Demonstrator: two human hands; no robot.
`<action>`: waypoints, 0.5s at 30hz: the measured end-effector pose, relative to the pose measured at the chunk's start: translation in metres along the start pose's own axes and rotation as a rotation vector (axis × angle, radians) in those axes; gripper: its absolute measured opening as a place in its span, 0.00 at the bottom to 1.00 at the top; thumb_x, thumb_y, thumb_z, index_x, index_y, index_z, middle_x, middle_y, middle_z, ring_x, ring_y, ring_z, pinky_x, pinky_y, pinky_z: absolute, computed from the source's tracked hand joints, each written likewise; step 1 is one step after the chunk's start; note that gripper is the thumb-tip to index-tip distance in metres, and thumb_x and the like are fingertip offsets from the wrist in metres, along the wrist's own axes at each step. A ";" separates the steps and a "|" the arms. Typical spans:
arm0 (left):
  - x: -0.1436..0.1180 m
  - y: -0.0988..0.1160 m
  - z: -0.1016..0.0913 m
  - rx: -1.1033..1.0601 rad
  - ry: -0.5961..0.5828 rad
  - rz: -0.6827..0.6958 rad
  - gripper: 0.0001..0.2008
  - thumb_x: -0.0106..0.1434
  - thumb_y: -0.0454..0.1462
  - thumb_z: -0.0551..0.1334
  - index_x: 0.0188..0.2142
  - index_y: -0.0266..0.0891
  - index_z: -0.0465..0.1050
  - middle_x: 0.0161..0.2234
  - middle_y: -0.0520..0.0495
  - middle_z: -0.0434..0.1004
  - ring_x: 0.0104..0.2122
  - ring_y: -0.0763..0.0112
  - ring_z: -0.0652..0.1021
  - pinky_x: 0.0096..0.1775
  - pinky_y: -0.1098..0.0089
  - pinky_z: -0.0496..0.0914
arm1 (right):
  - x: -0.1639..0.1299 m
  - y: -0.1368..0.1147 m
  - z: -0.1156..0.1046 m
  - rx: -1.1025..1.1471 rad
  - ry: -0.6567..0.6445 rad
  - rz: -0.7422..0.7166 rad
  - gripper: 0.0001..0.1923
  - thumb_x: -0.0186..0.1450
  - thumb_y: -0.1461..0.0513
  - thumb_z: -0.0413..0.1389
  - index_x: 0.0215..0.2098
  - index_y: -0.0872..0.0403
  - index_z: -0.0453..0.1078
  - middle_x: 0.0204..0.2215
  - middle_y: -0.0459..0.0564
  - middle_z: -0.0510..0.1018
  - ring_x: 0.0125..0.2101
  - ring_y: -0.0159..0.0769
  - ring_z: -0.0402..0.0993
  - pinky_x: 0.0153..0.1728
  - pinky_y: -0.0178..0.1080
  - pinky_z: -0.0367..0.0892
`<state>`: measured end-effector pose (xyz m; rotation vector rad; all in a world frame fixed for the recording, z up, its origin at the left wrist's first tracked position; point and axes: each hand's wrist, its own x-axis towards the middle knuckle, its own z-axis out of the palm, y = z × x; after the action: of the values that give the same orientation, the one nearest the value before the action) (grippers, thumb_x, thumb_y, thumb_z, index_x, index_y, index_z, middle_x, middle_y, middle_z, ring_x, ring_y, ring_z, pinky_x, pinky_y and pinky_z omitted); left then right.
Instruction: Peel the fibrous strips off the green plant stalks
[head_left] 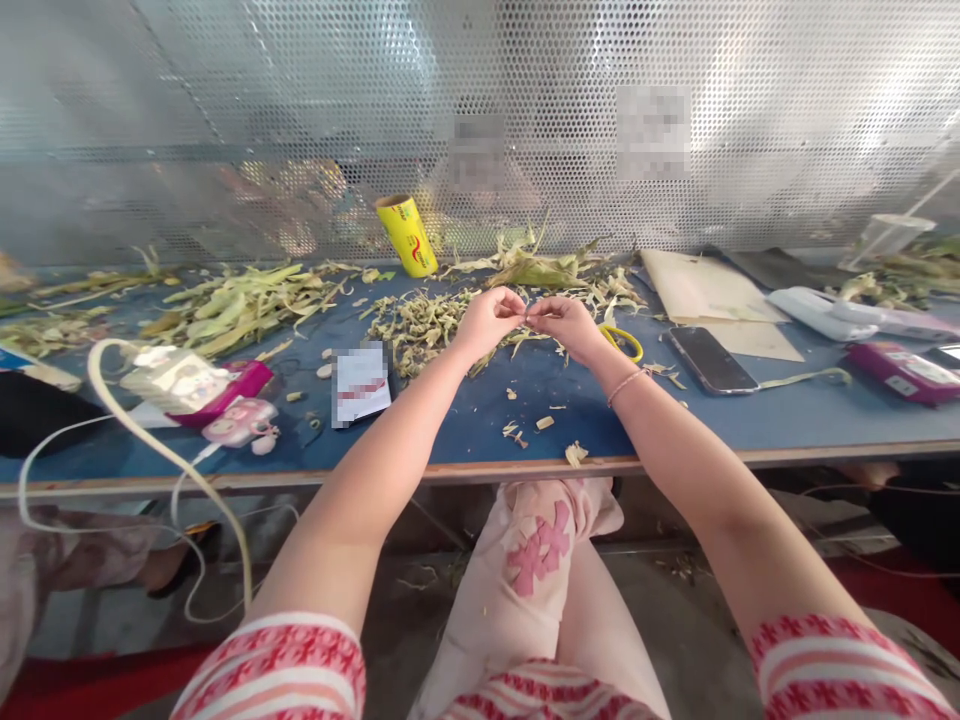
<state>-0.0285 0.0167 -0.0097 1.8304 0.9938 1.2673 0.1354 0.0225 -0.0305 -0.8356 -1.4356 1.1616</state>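
My left hand (489,320) and my right hand (566,322) meet fingertip to fingertip above the blue table (465,420). Together they pinch a thin pale leaf strip (525,312), which is too small to make out well. Just behind them lies a heap of cut green-yellow leaf pieces (420,322). Yellow-handled scissors (624,340) rest on the table right beside my right hand. My right wrist wears a thin bracelet.
A yellow roll (406,236) leans against the perforated metal screen. Long leaf strips (240,300) lie at left, a phone (711,360) and brown paper (712,295) at right. A white cable (150,440), a pink device (240,420) and a card (361,382) sit at front left.
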 end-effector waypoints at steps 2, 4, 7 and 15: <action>-0.001 0.003 -0.005 0.137 0.025 0.014 0.07 0.51 0.31 0.65 0.30 0.36 0.69 0.30 0.49 0.76 0.31 0.74 0.76 0.39 0.69 0.71 | 0.003 0.003 -0.002 -0.042 0.033 -0.015 0.16 0.43 0.57 0.70 0.27 0.55 0.73 0.24 0.45 0.77 0.27 0.30 0.72 0.37 0.39 0.69; -0.002 0.008 -0.015 0.346 0.104 -0.007 0.07 0.53 0.36 0.65 0.31 0.37 0.70 0.32 0.47 0.78 0.33 0.70 0.76 0.40 0.67 0.71 | 0.005 0.005 -0.004 -0.093 0.072 -0.043 0.14 0.44 0.59 0.69 0.27 0.55 0.74 0.23 0.44 0.76 0.27 0.29 0.71 0.37 0.39 0.70; -0.002 0.013 -0.032 0.780 0.154 -0.119 0.12 0.55 0.45 0.64 0.33 0.39 0.72 0.37 0.42 0.79 0.38 0.61 0.77 0.42 0.62 0.70 | 0.006 0.003 -0.008 -0.109 0.119 -0.083 0.11 0.47 0.61 0.67 0.28 0.55 0.74 0.24 0.44 0.77 0.27 0.30 0.72 0.39 0.40 0.70; -0.005 -0.008 -0.015 1.205 -0.333 -0.155 0.23 0.57 0.51 0.62 0.43 0.36 0.73 0.44 0.32 0.78 0.46 0.47 0.77 0.44 0.58 0.70 | 0.005 -0.002 -0.009 -0.079 0.124 -0.064 0.07 0.49 0.65 0.64 0.27 0.55 0.73 0.24 0.43 0.76 0.28 0.28 0.72 0.38 0.37 0.70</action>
<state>-0.0459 0.0173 -0.0141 2.5902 1.8552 0.1399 0.1430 0.0288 -0.0278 -0.8944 -1.4026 0.9937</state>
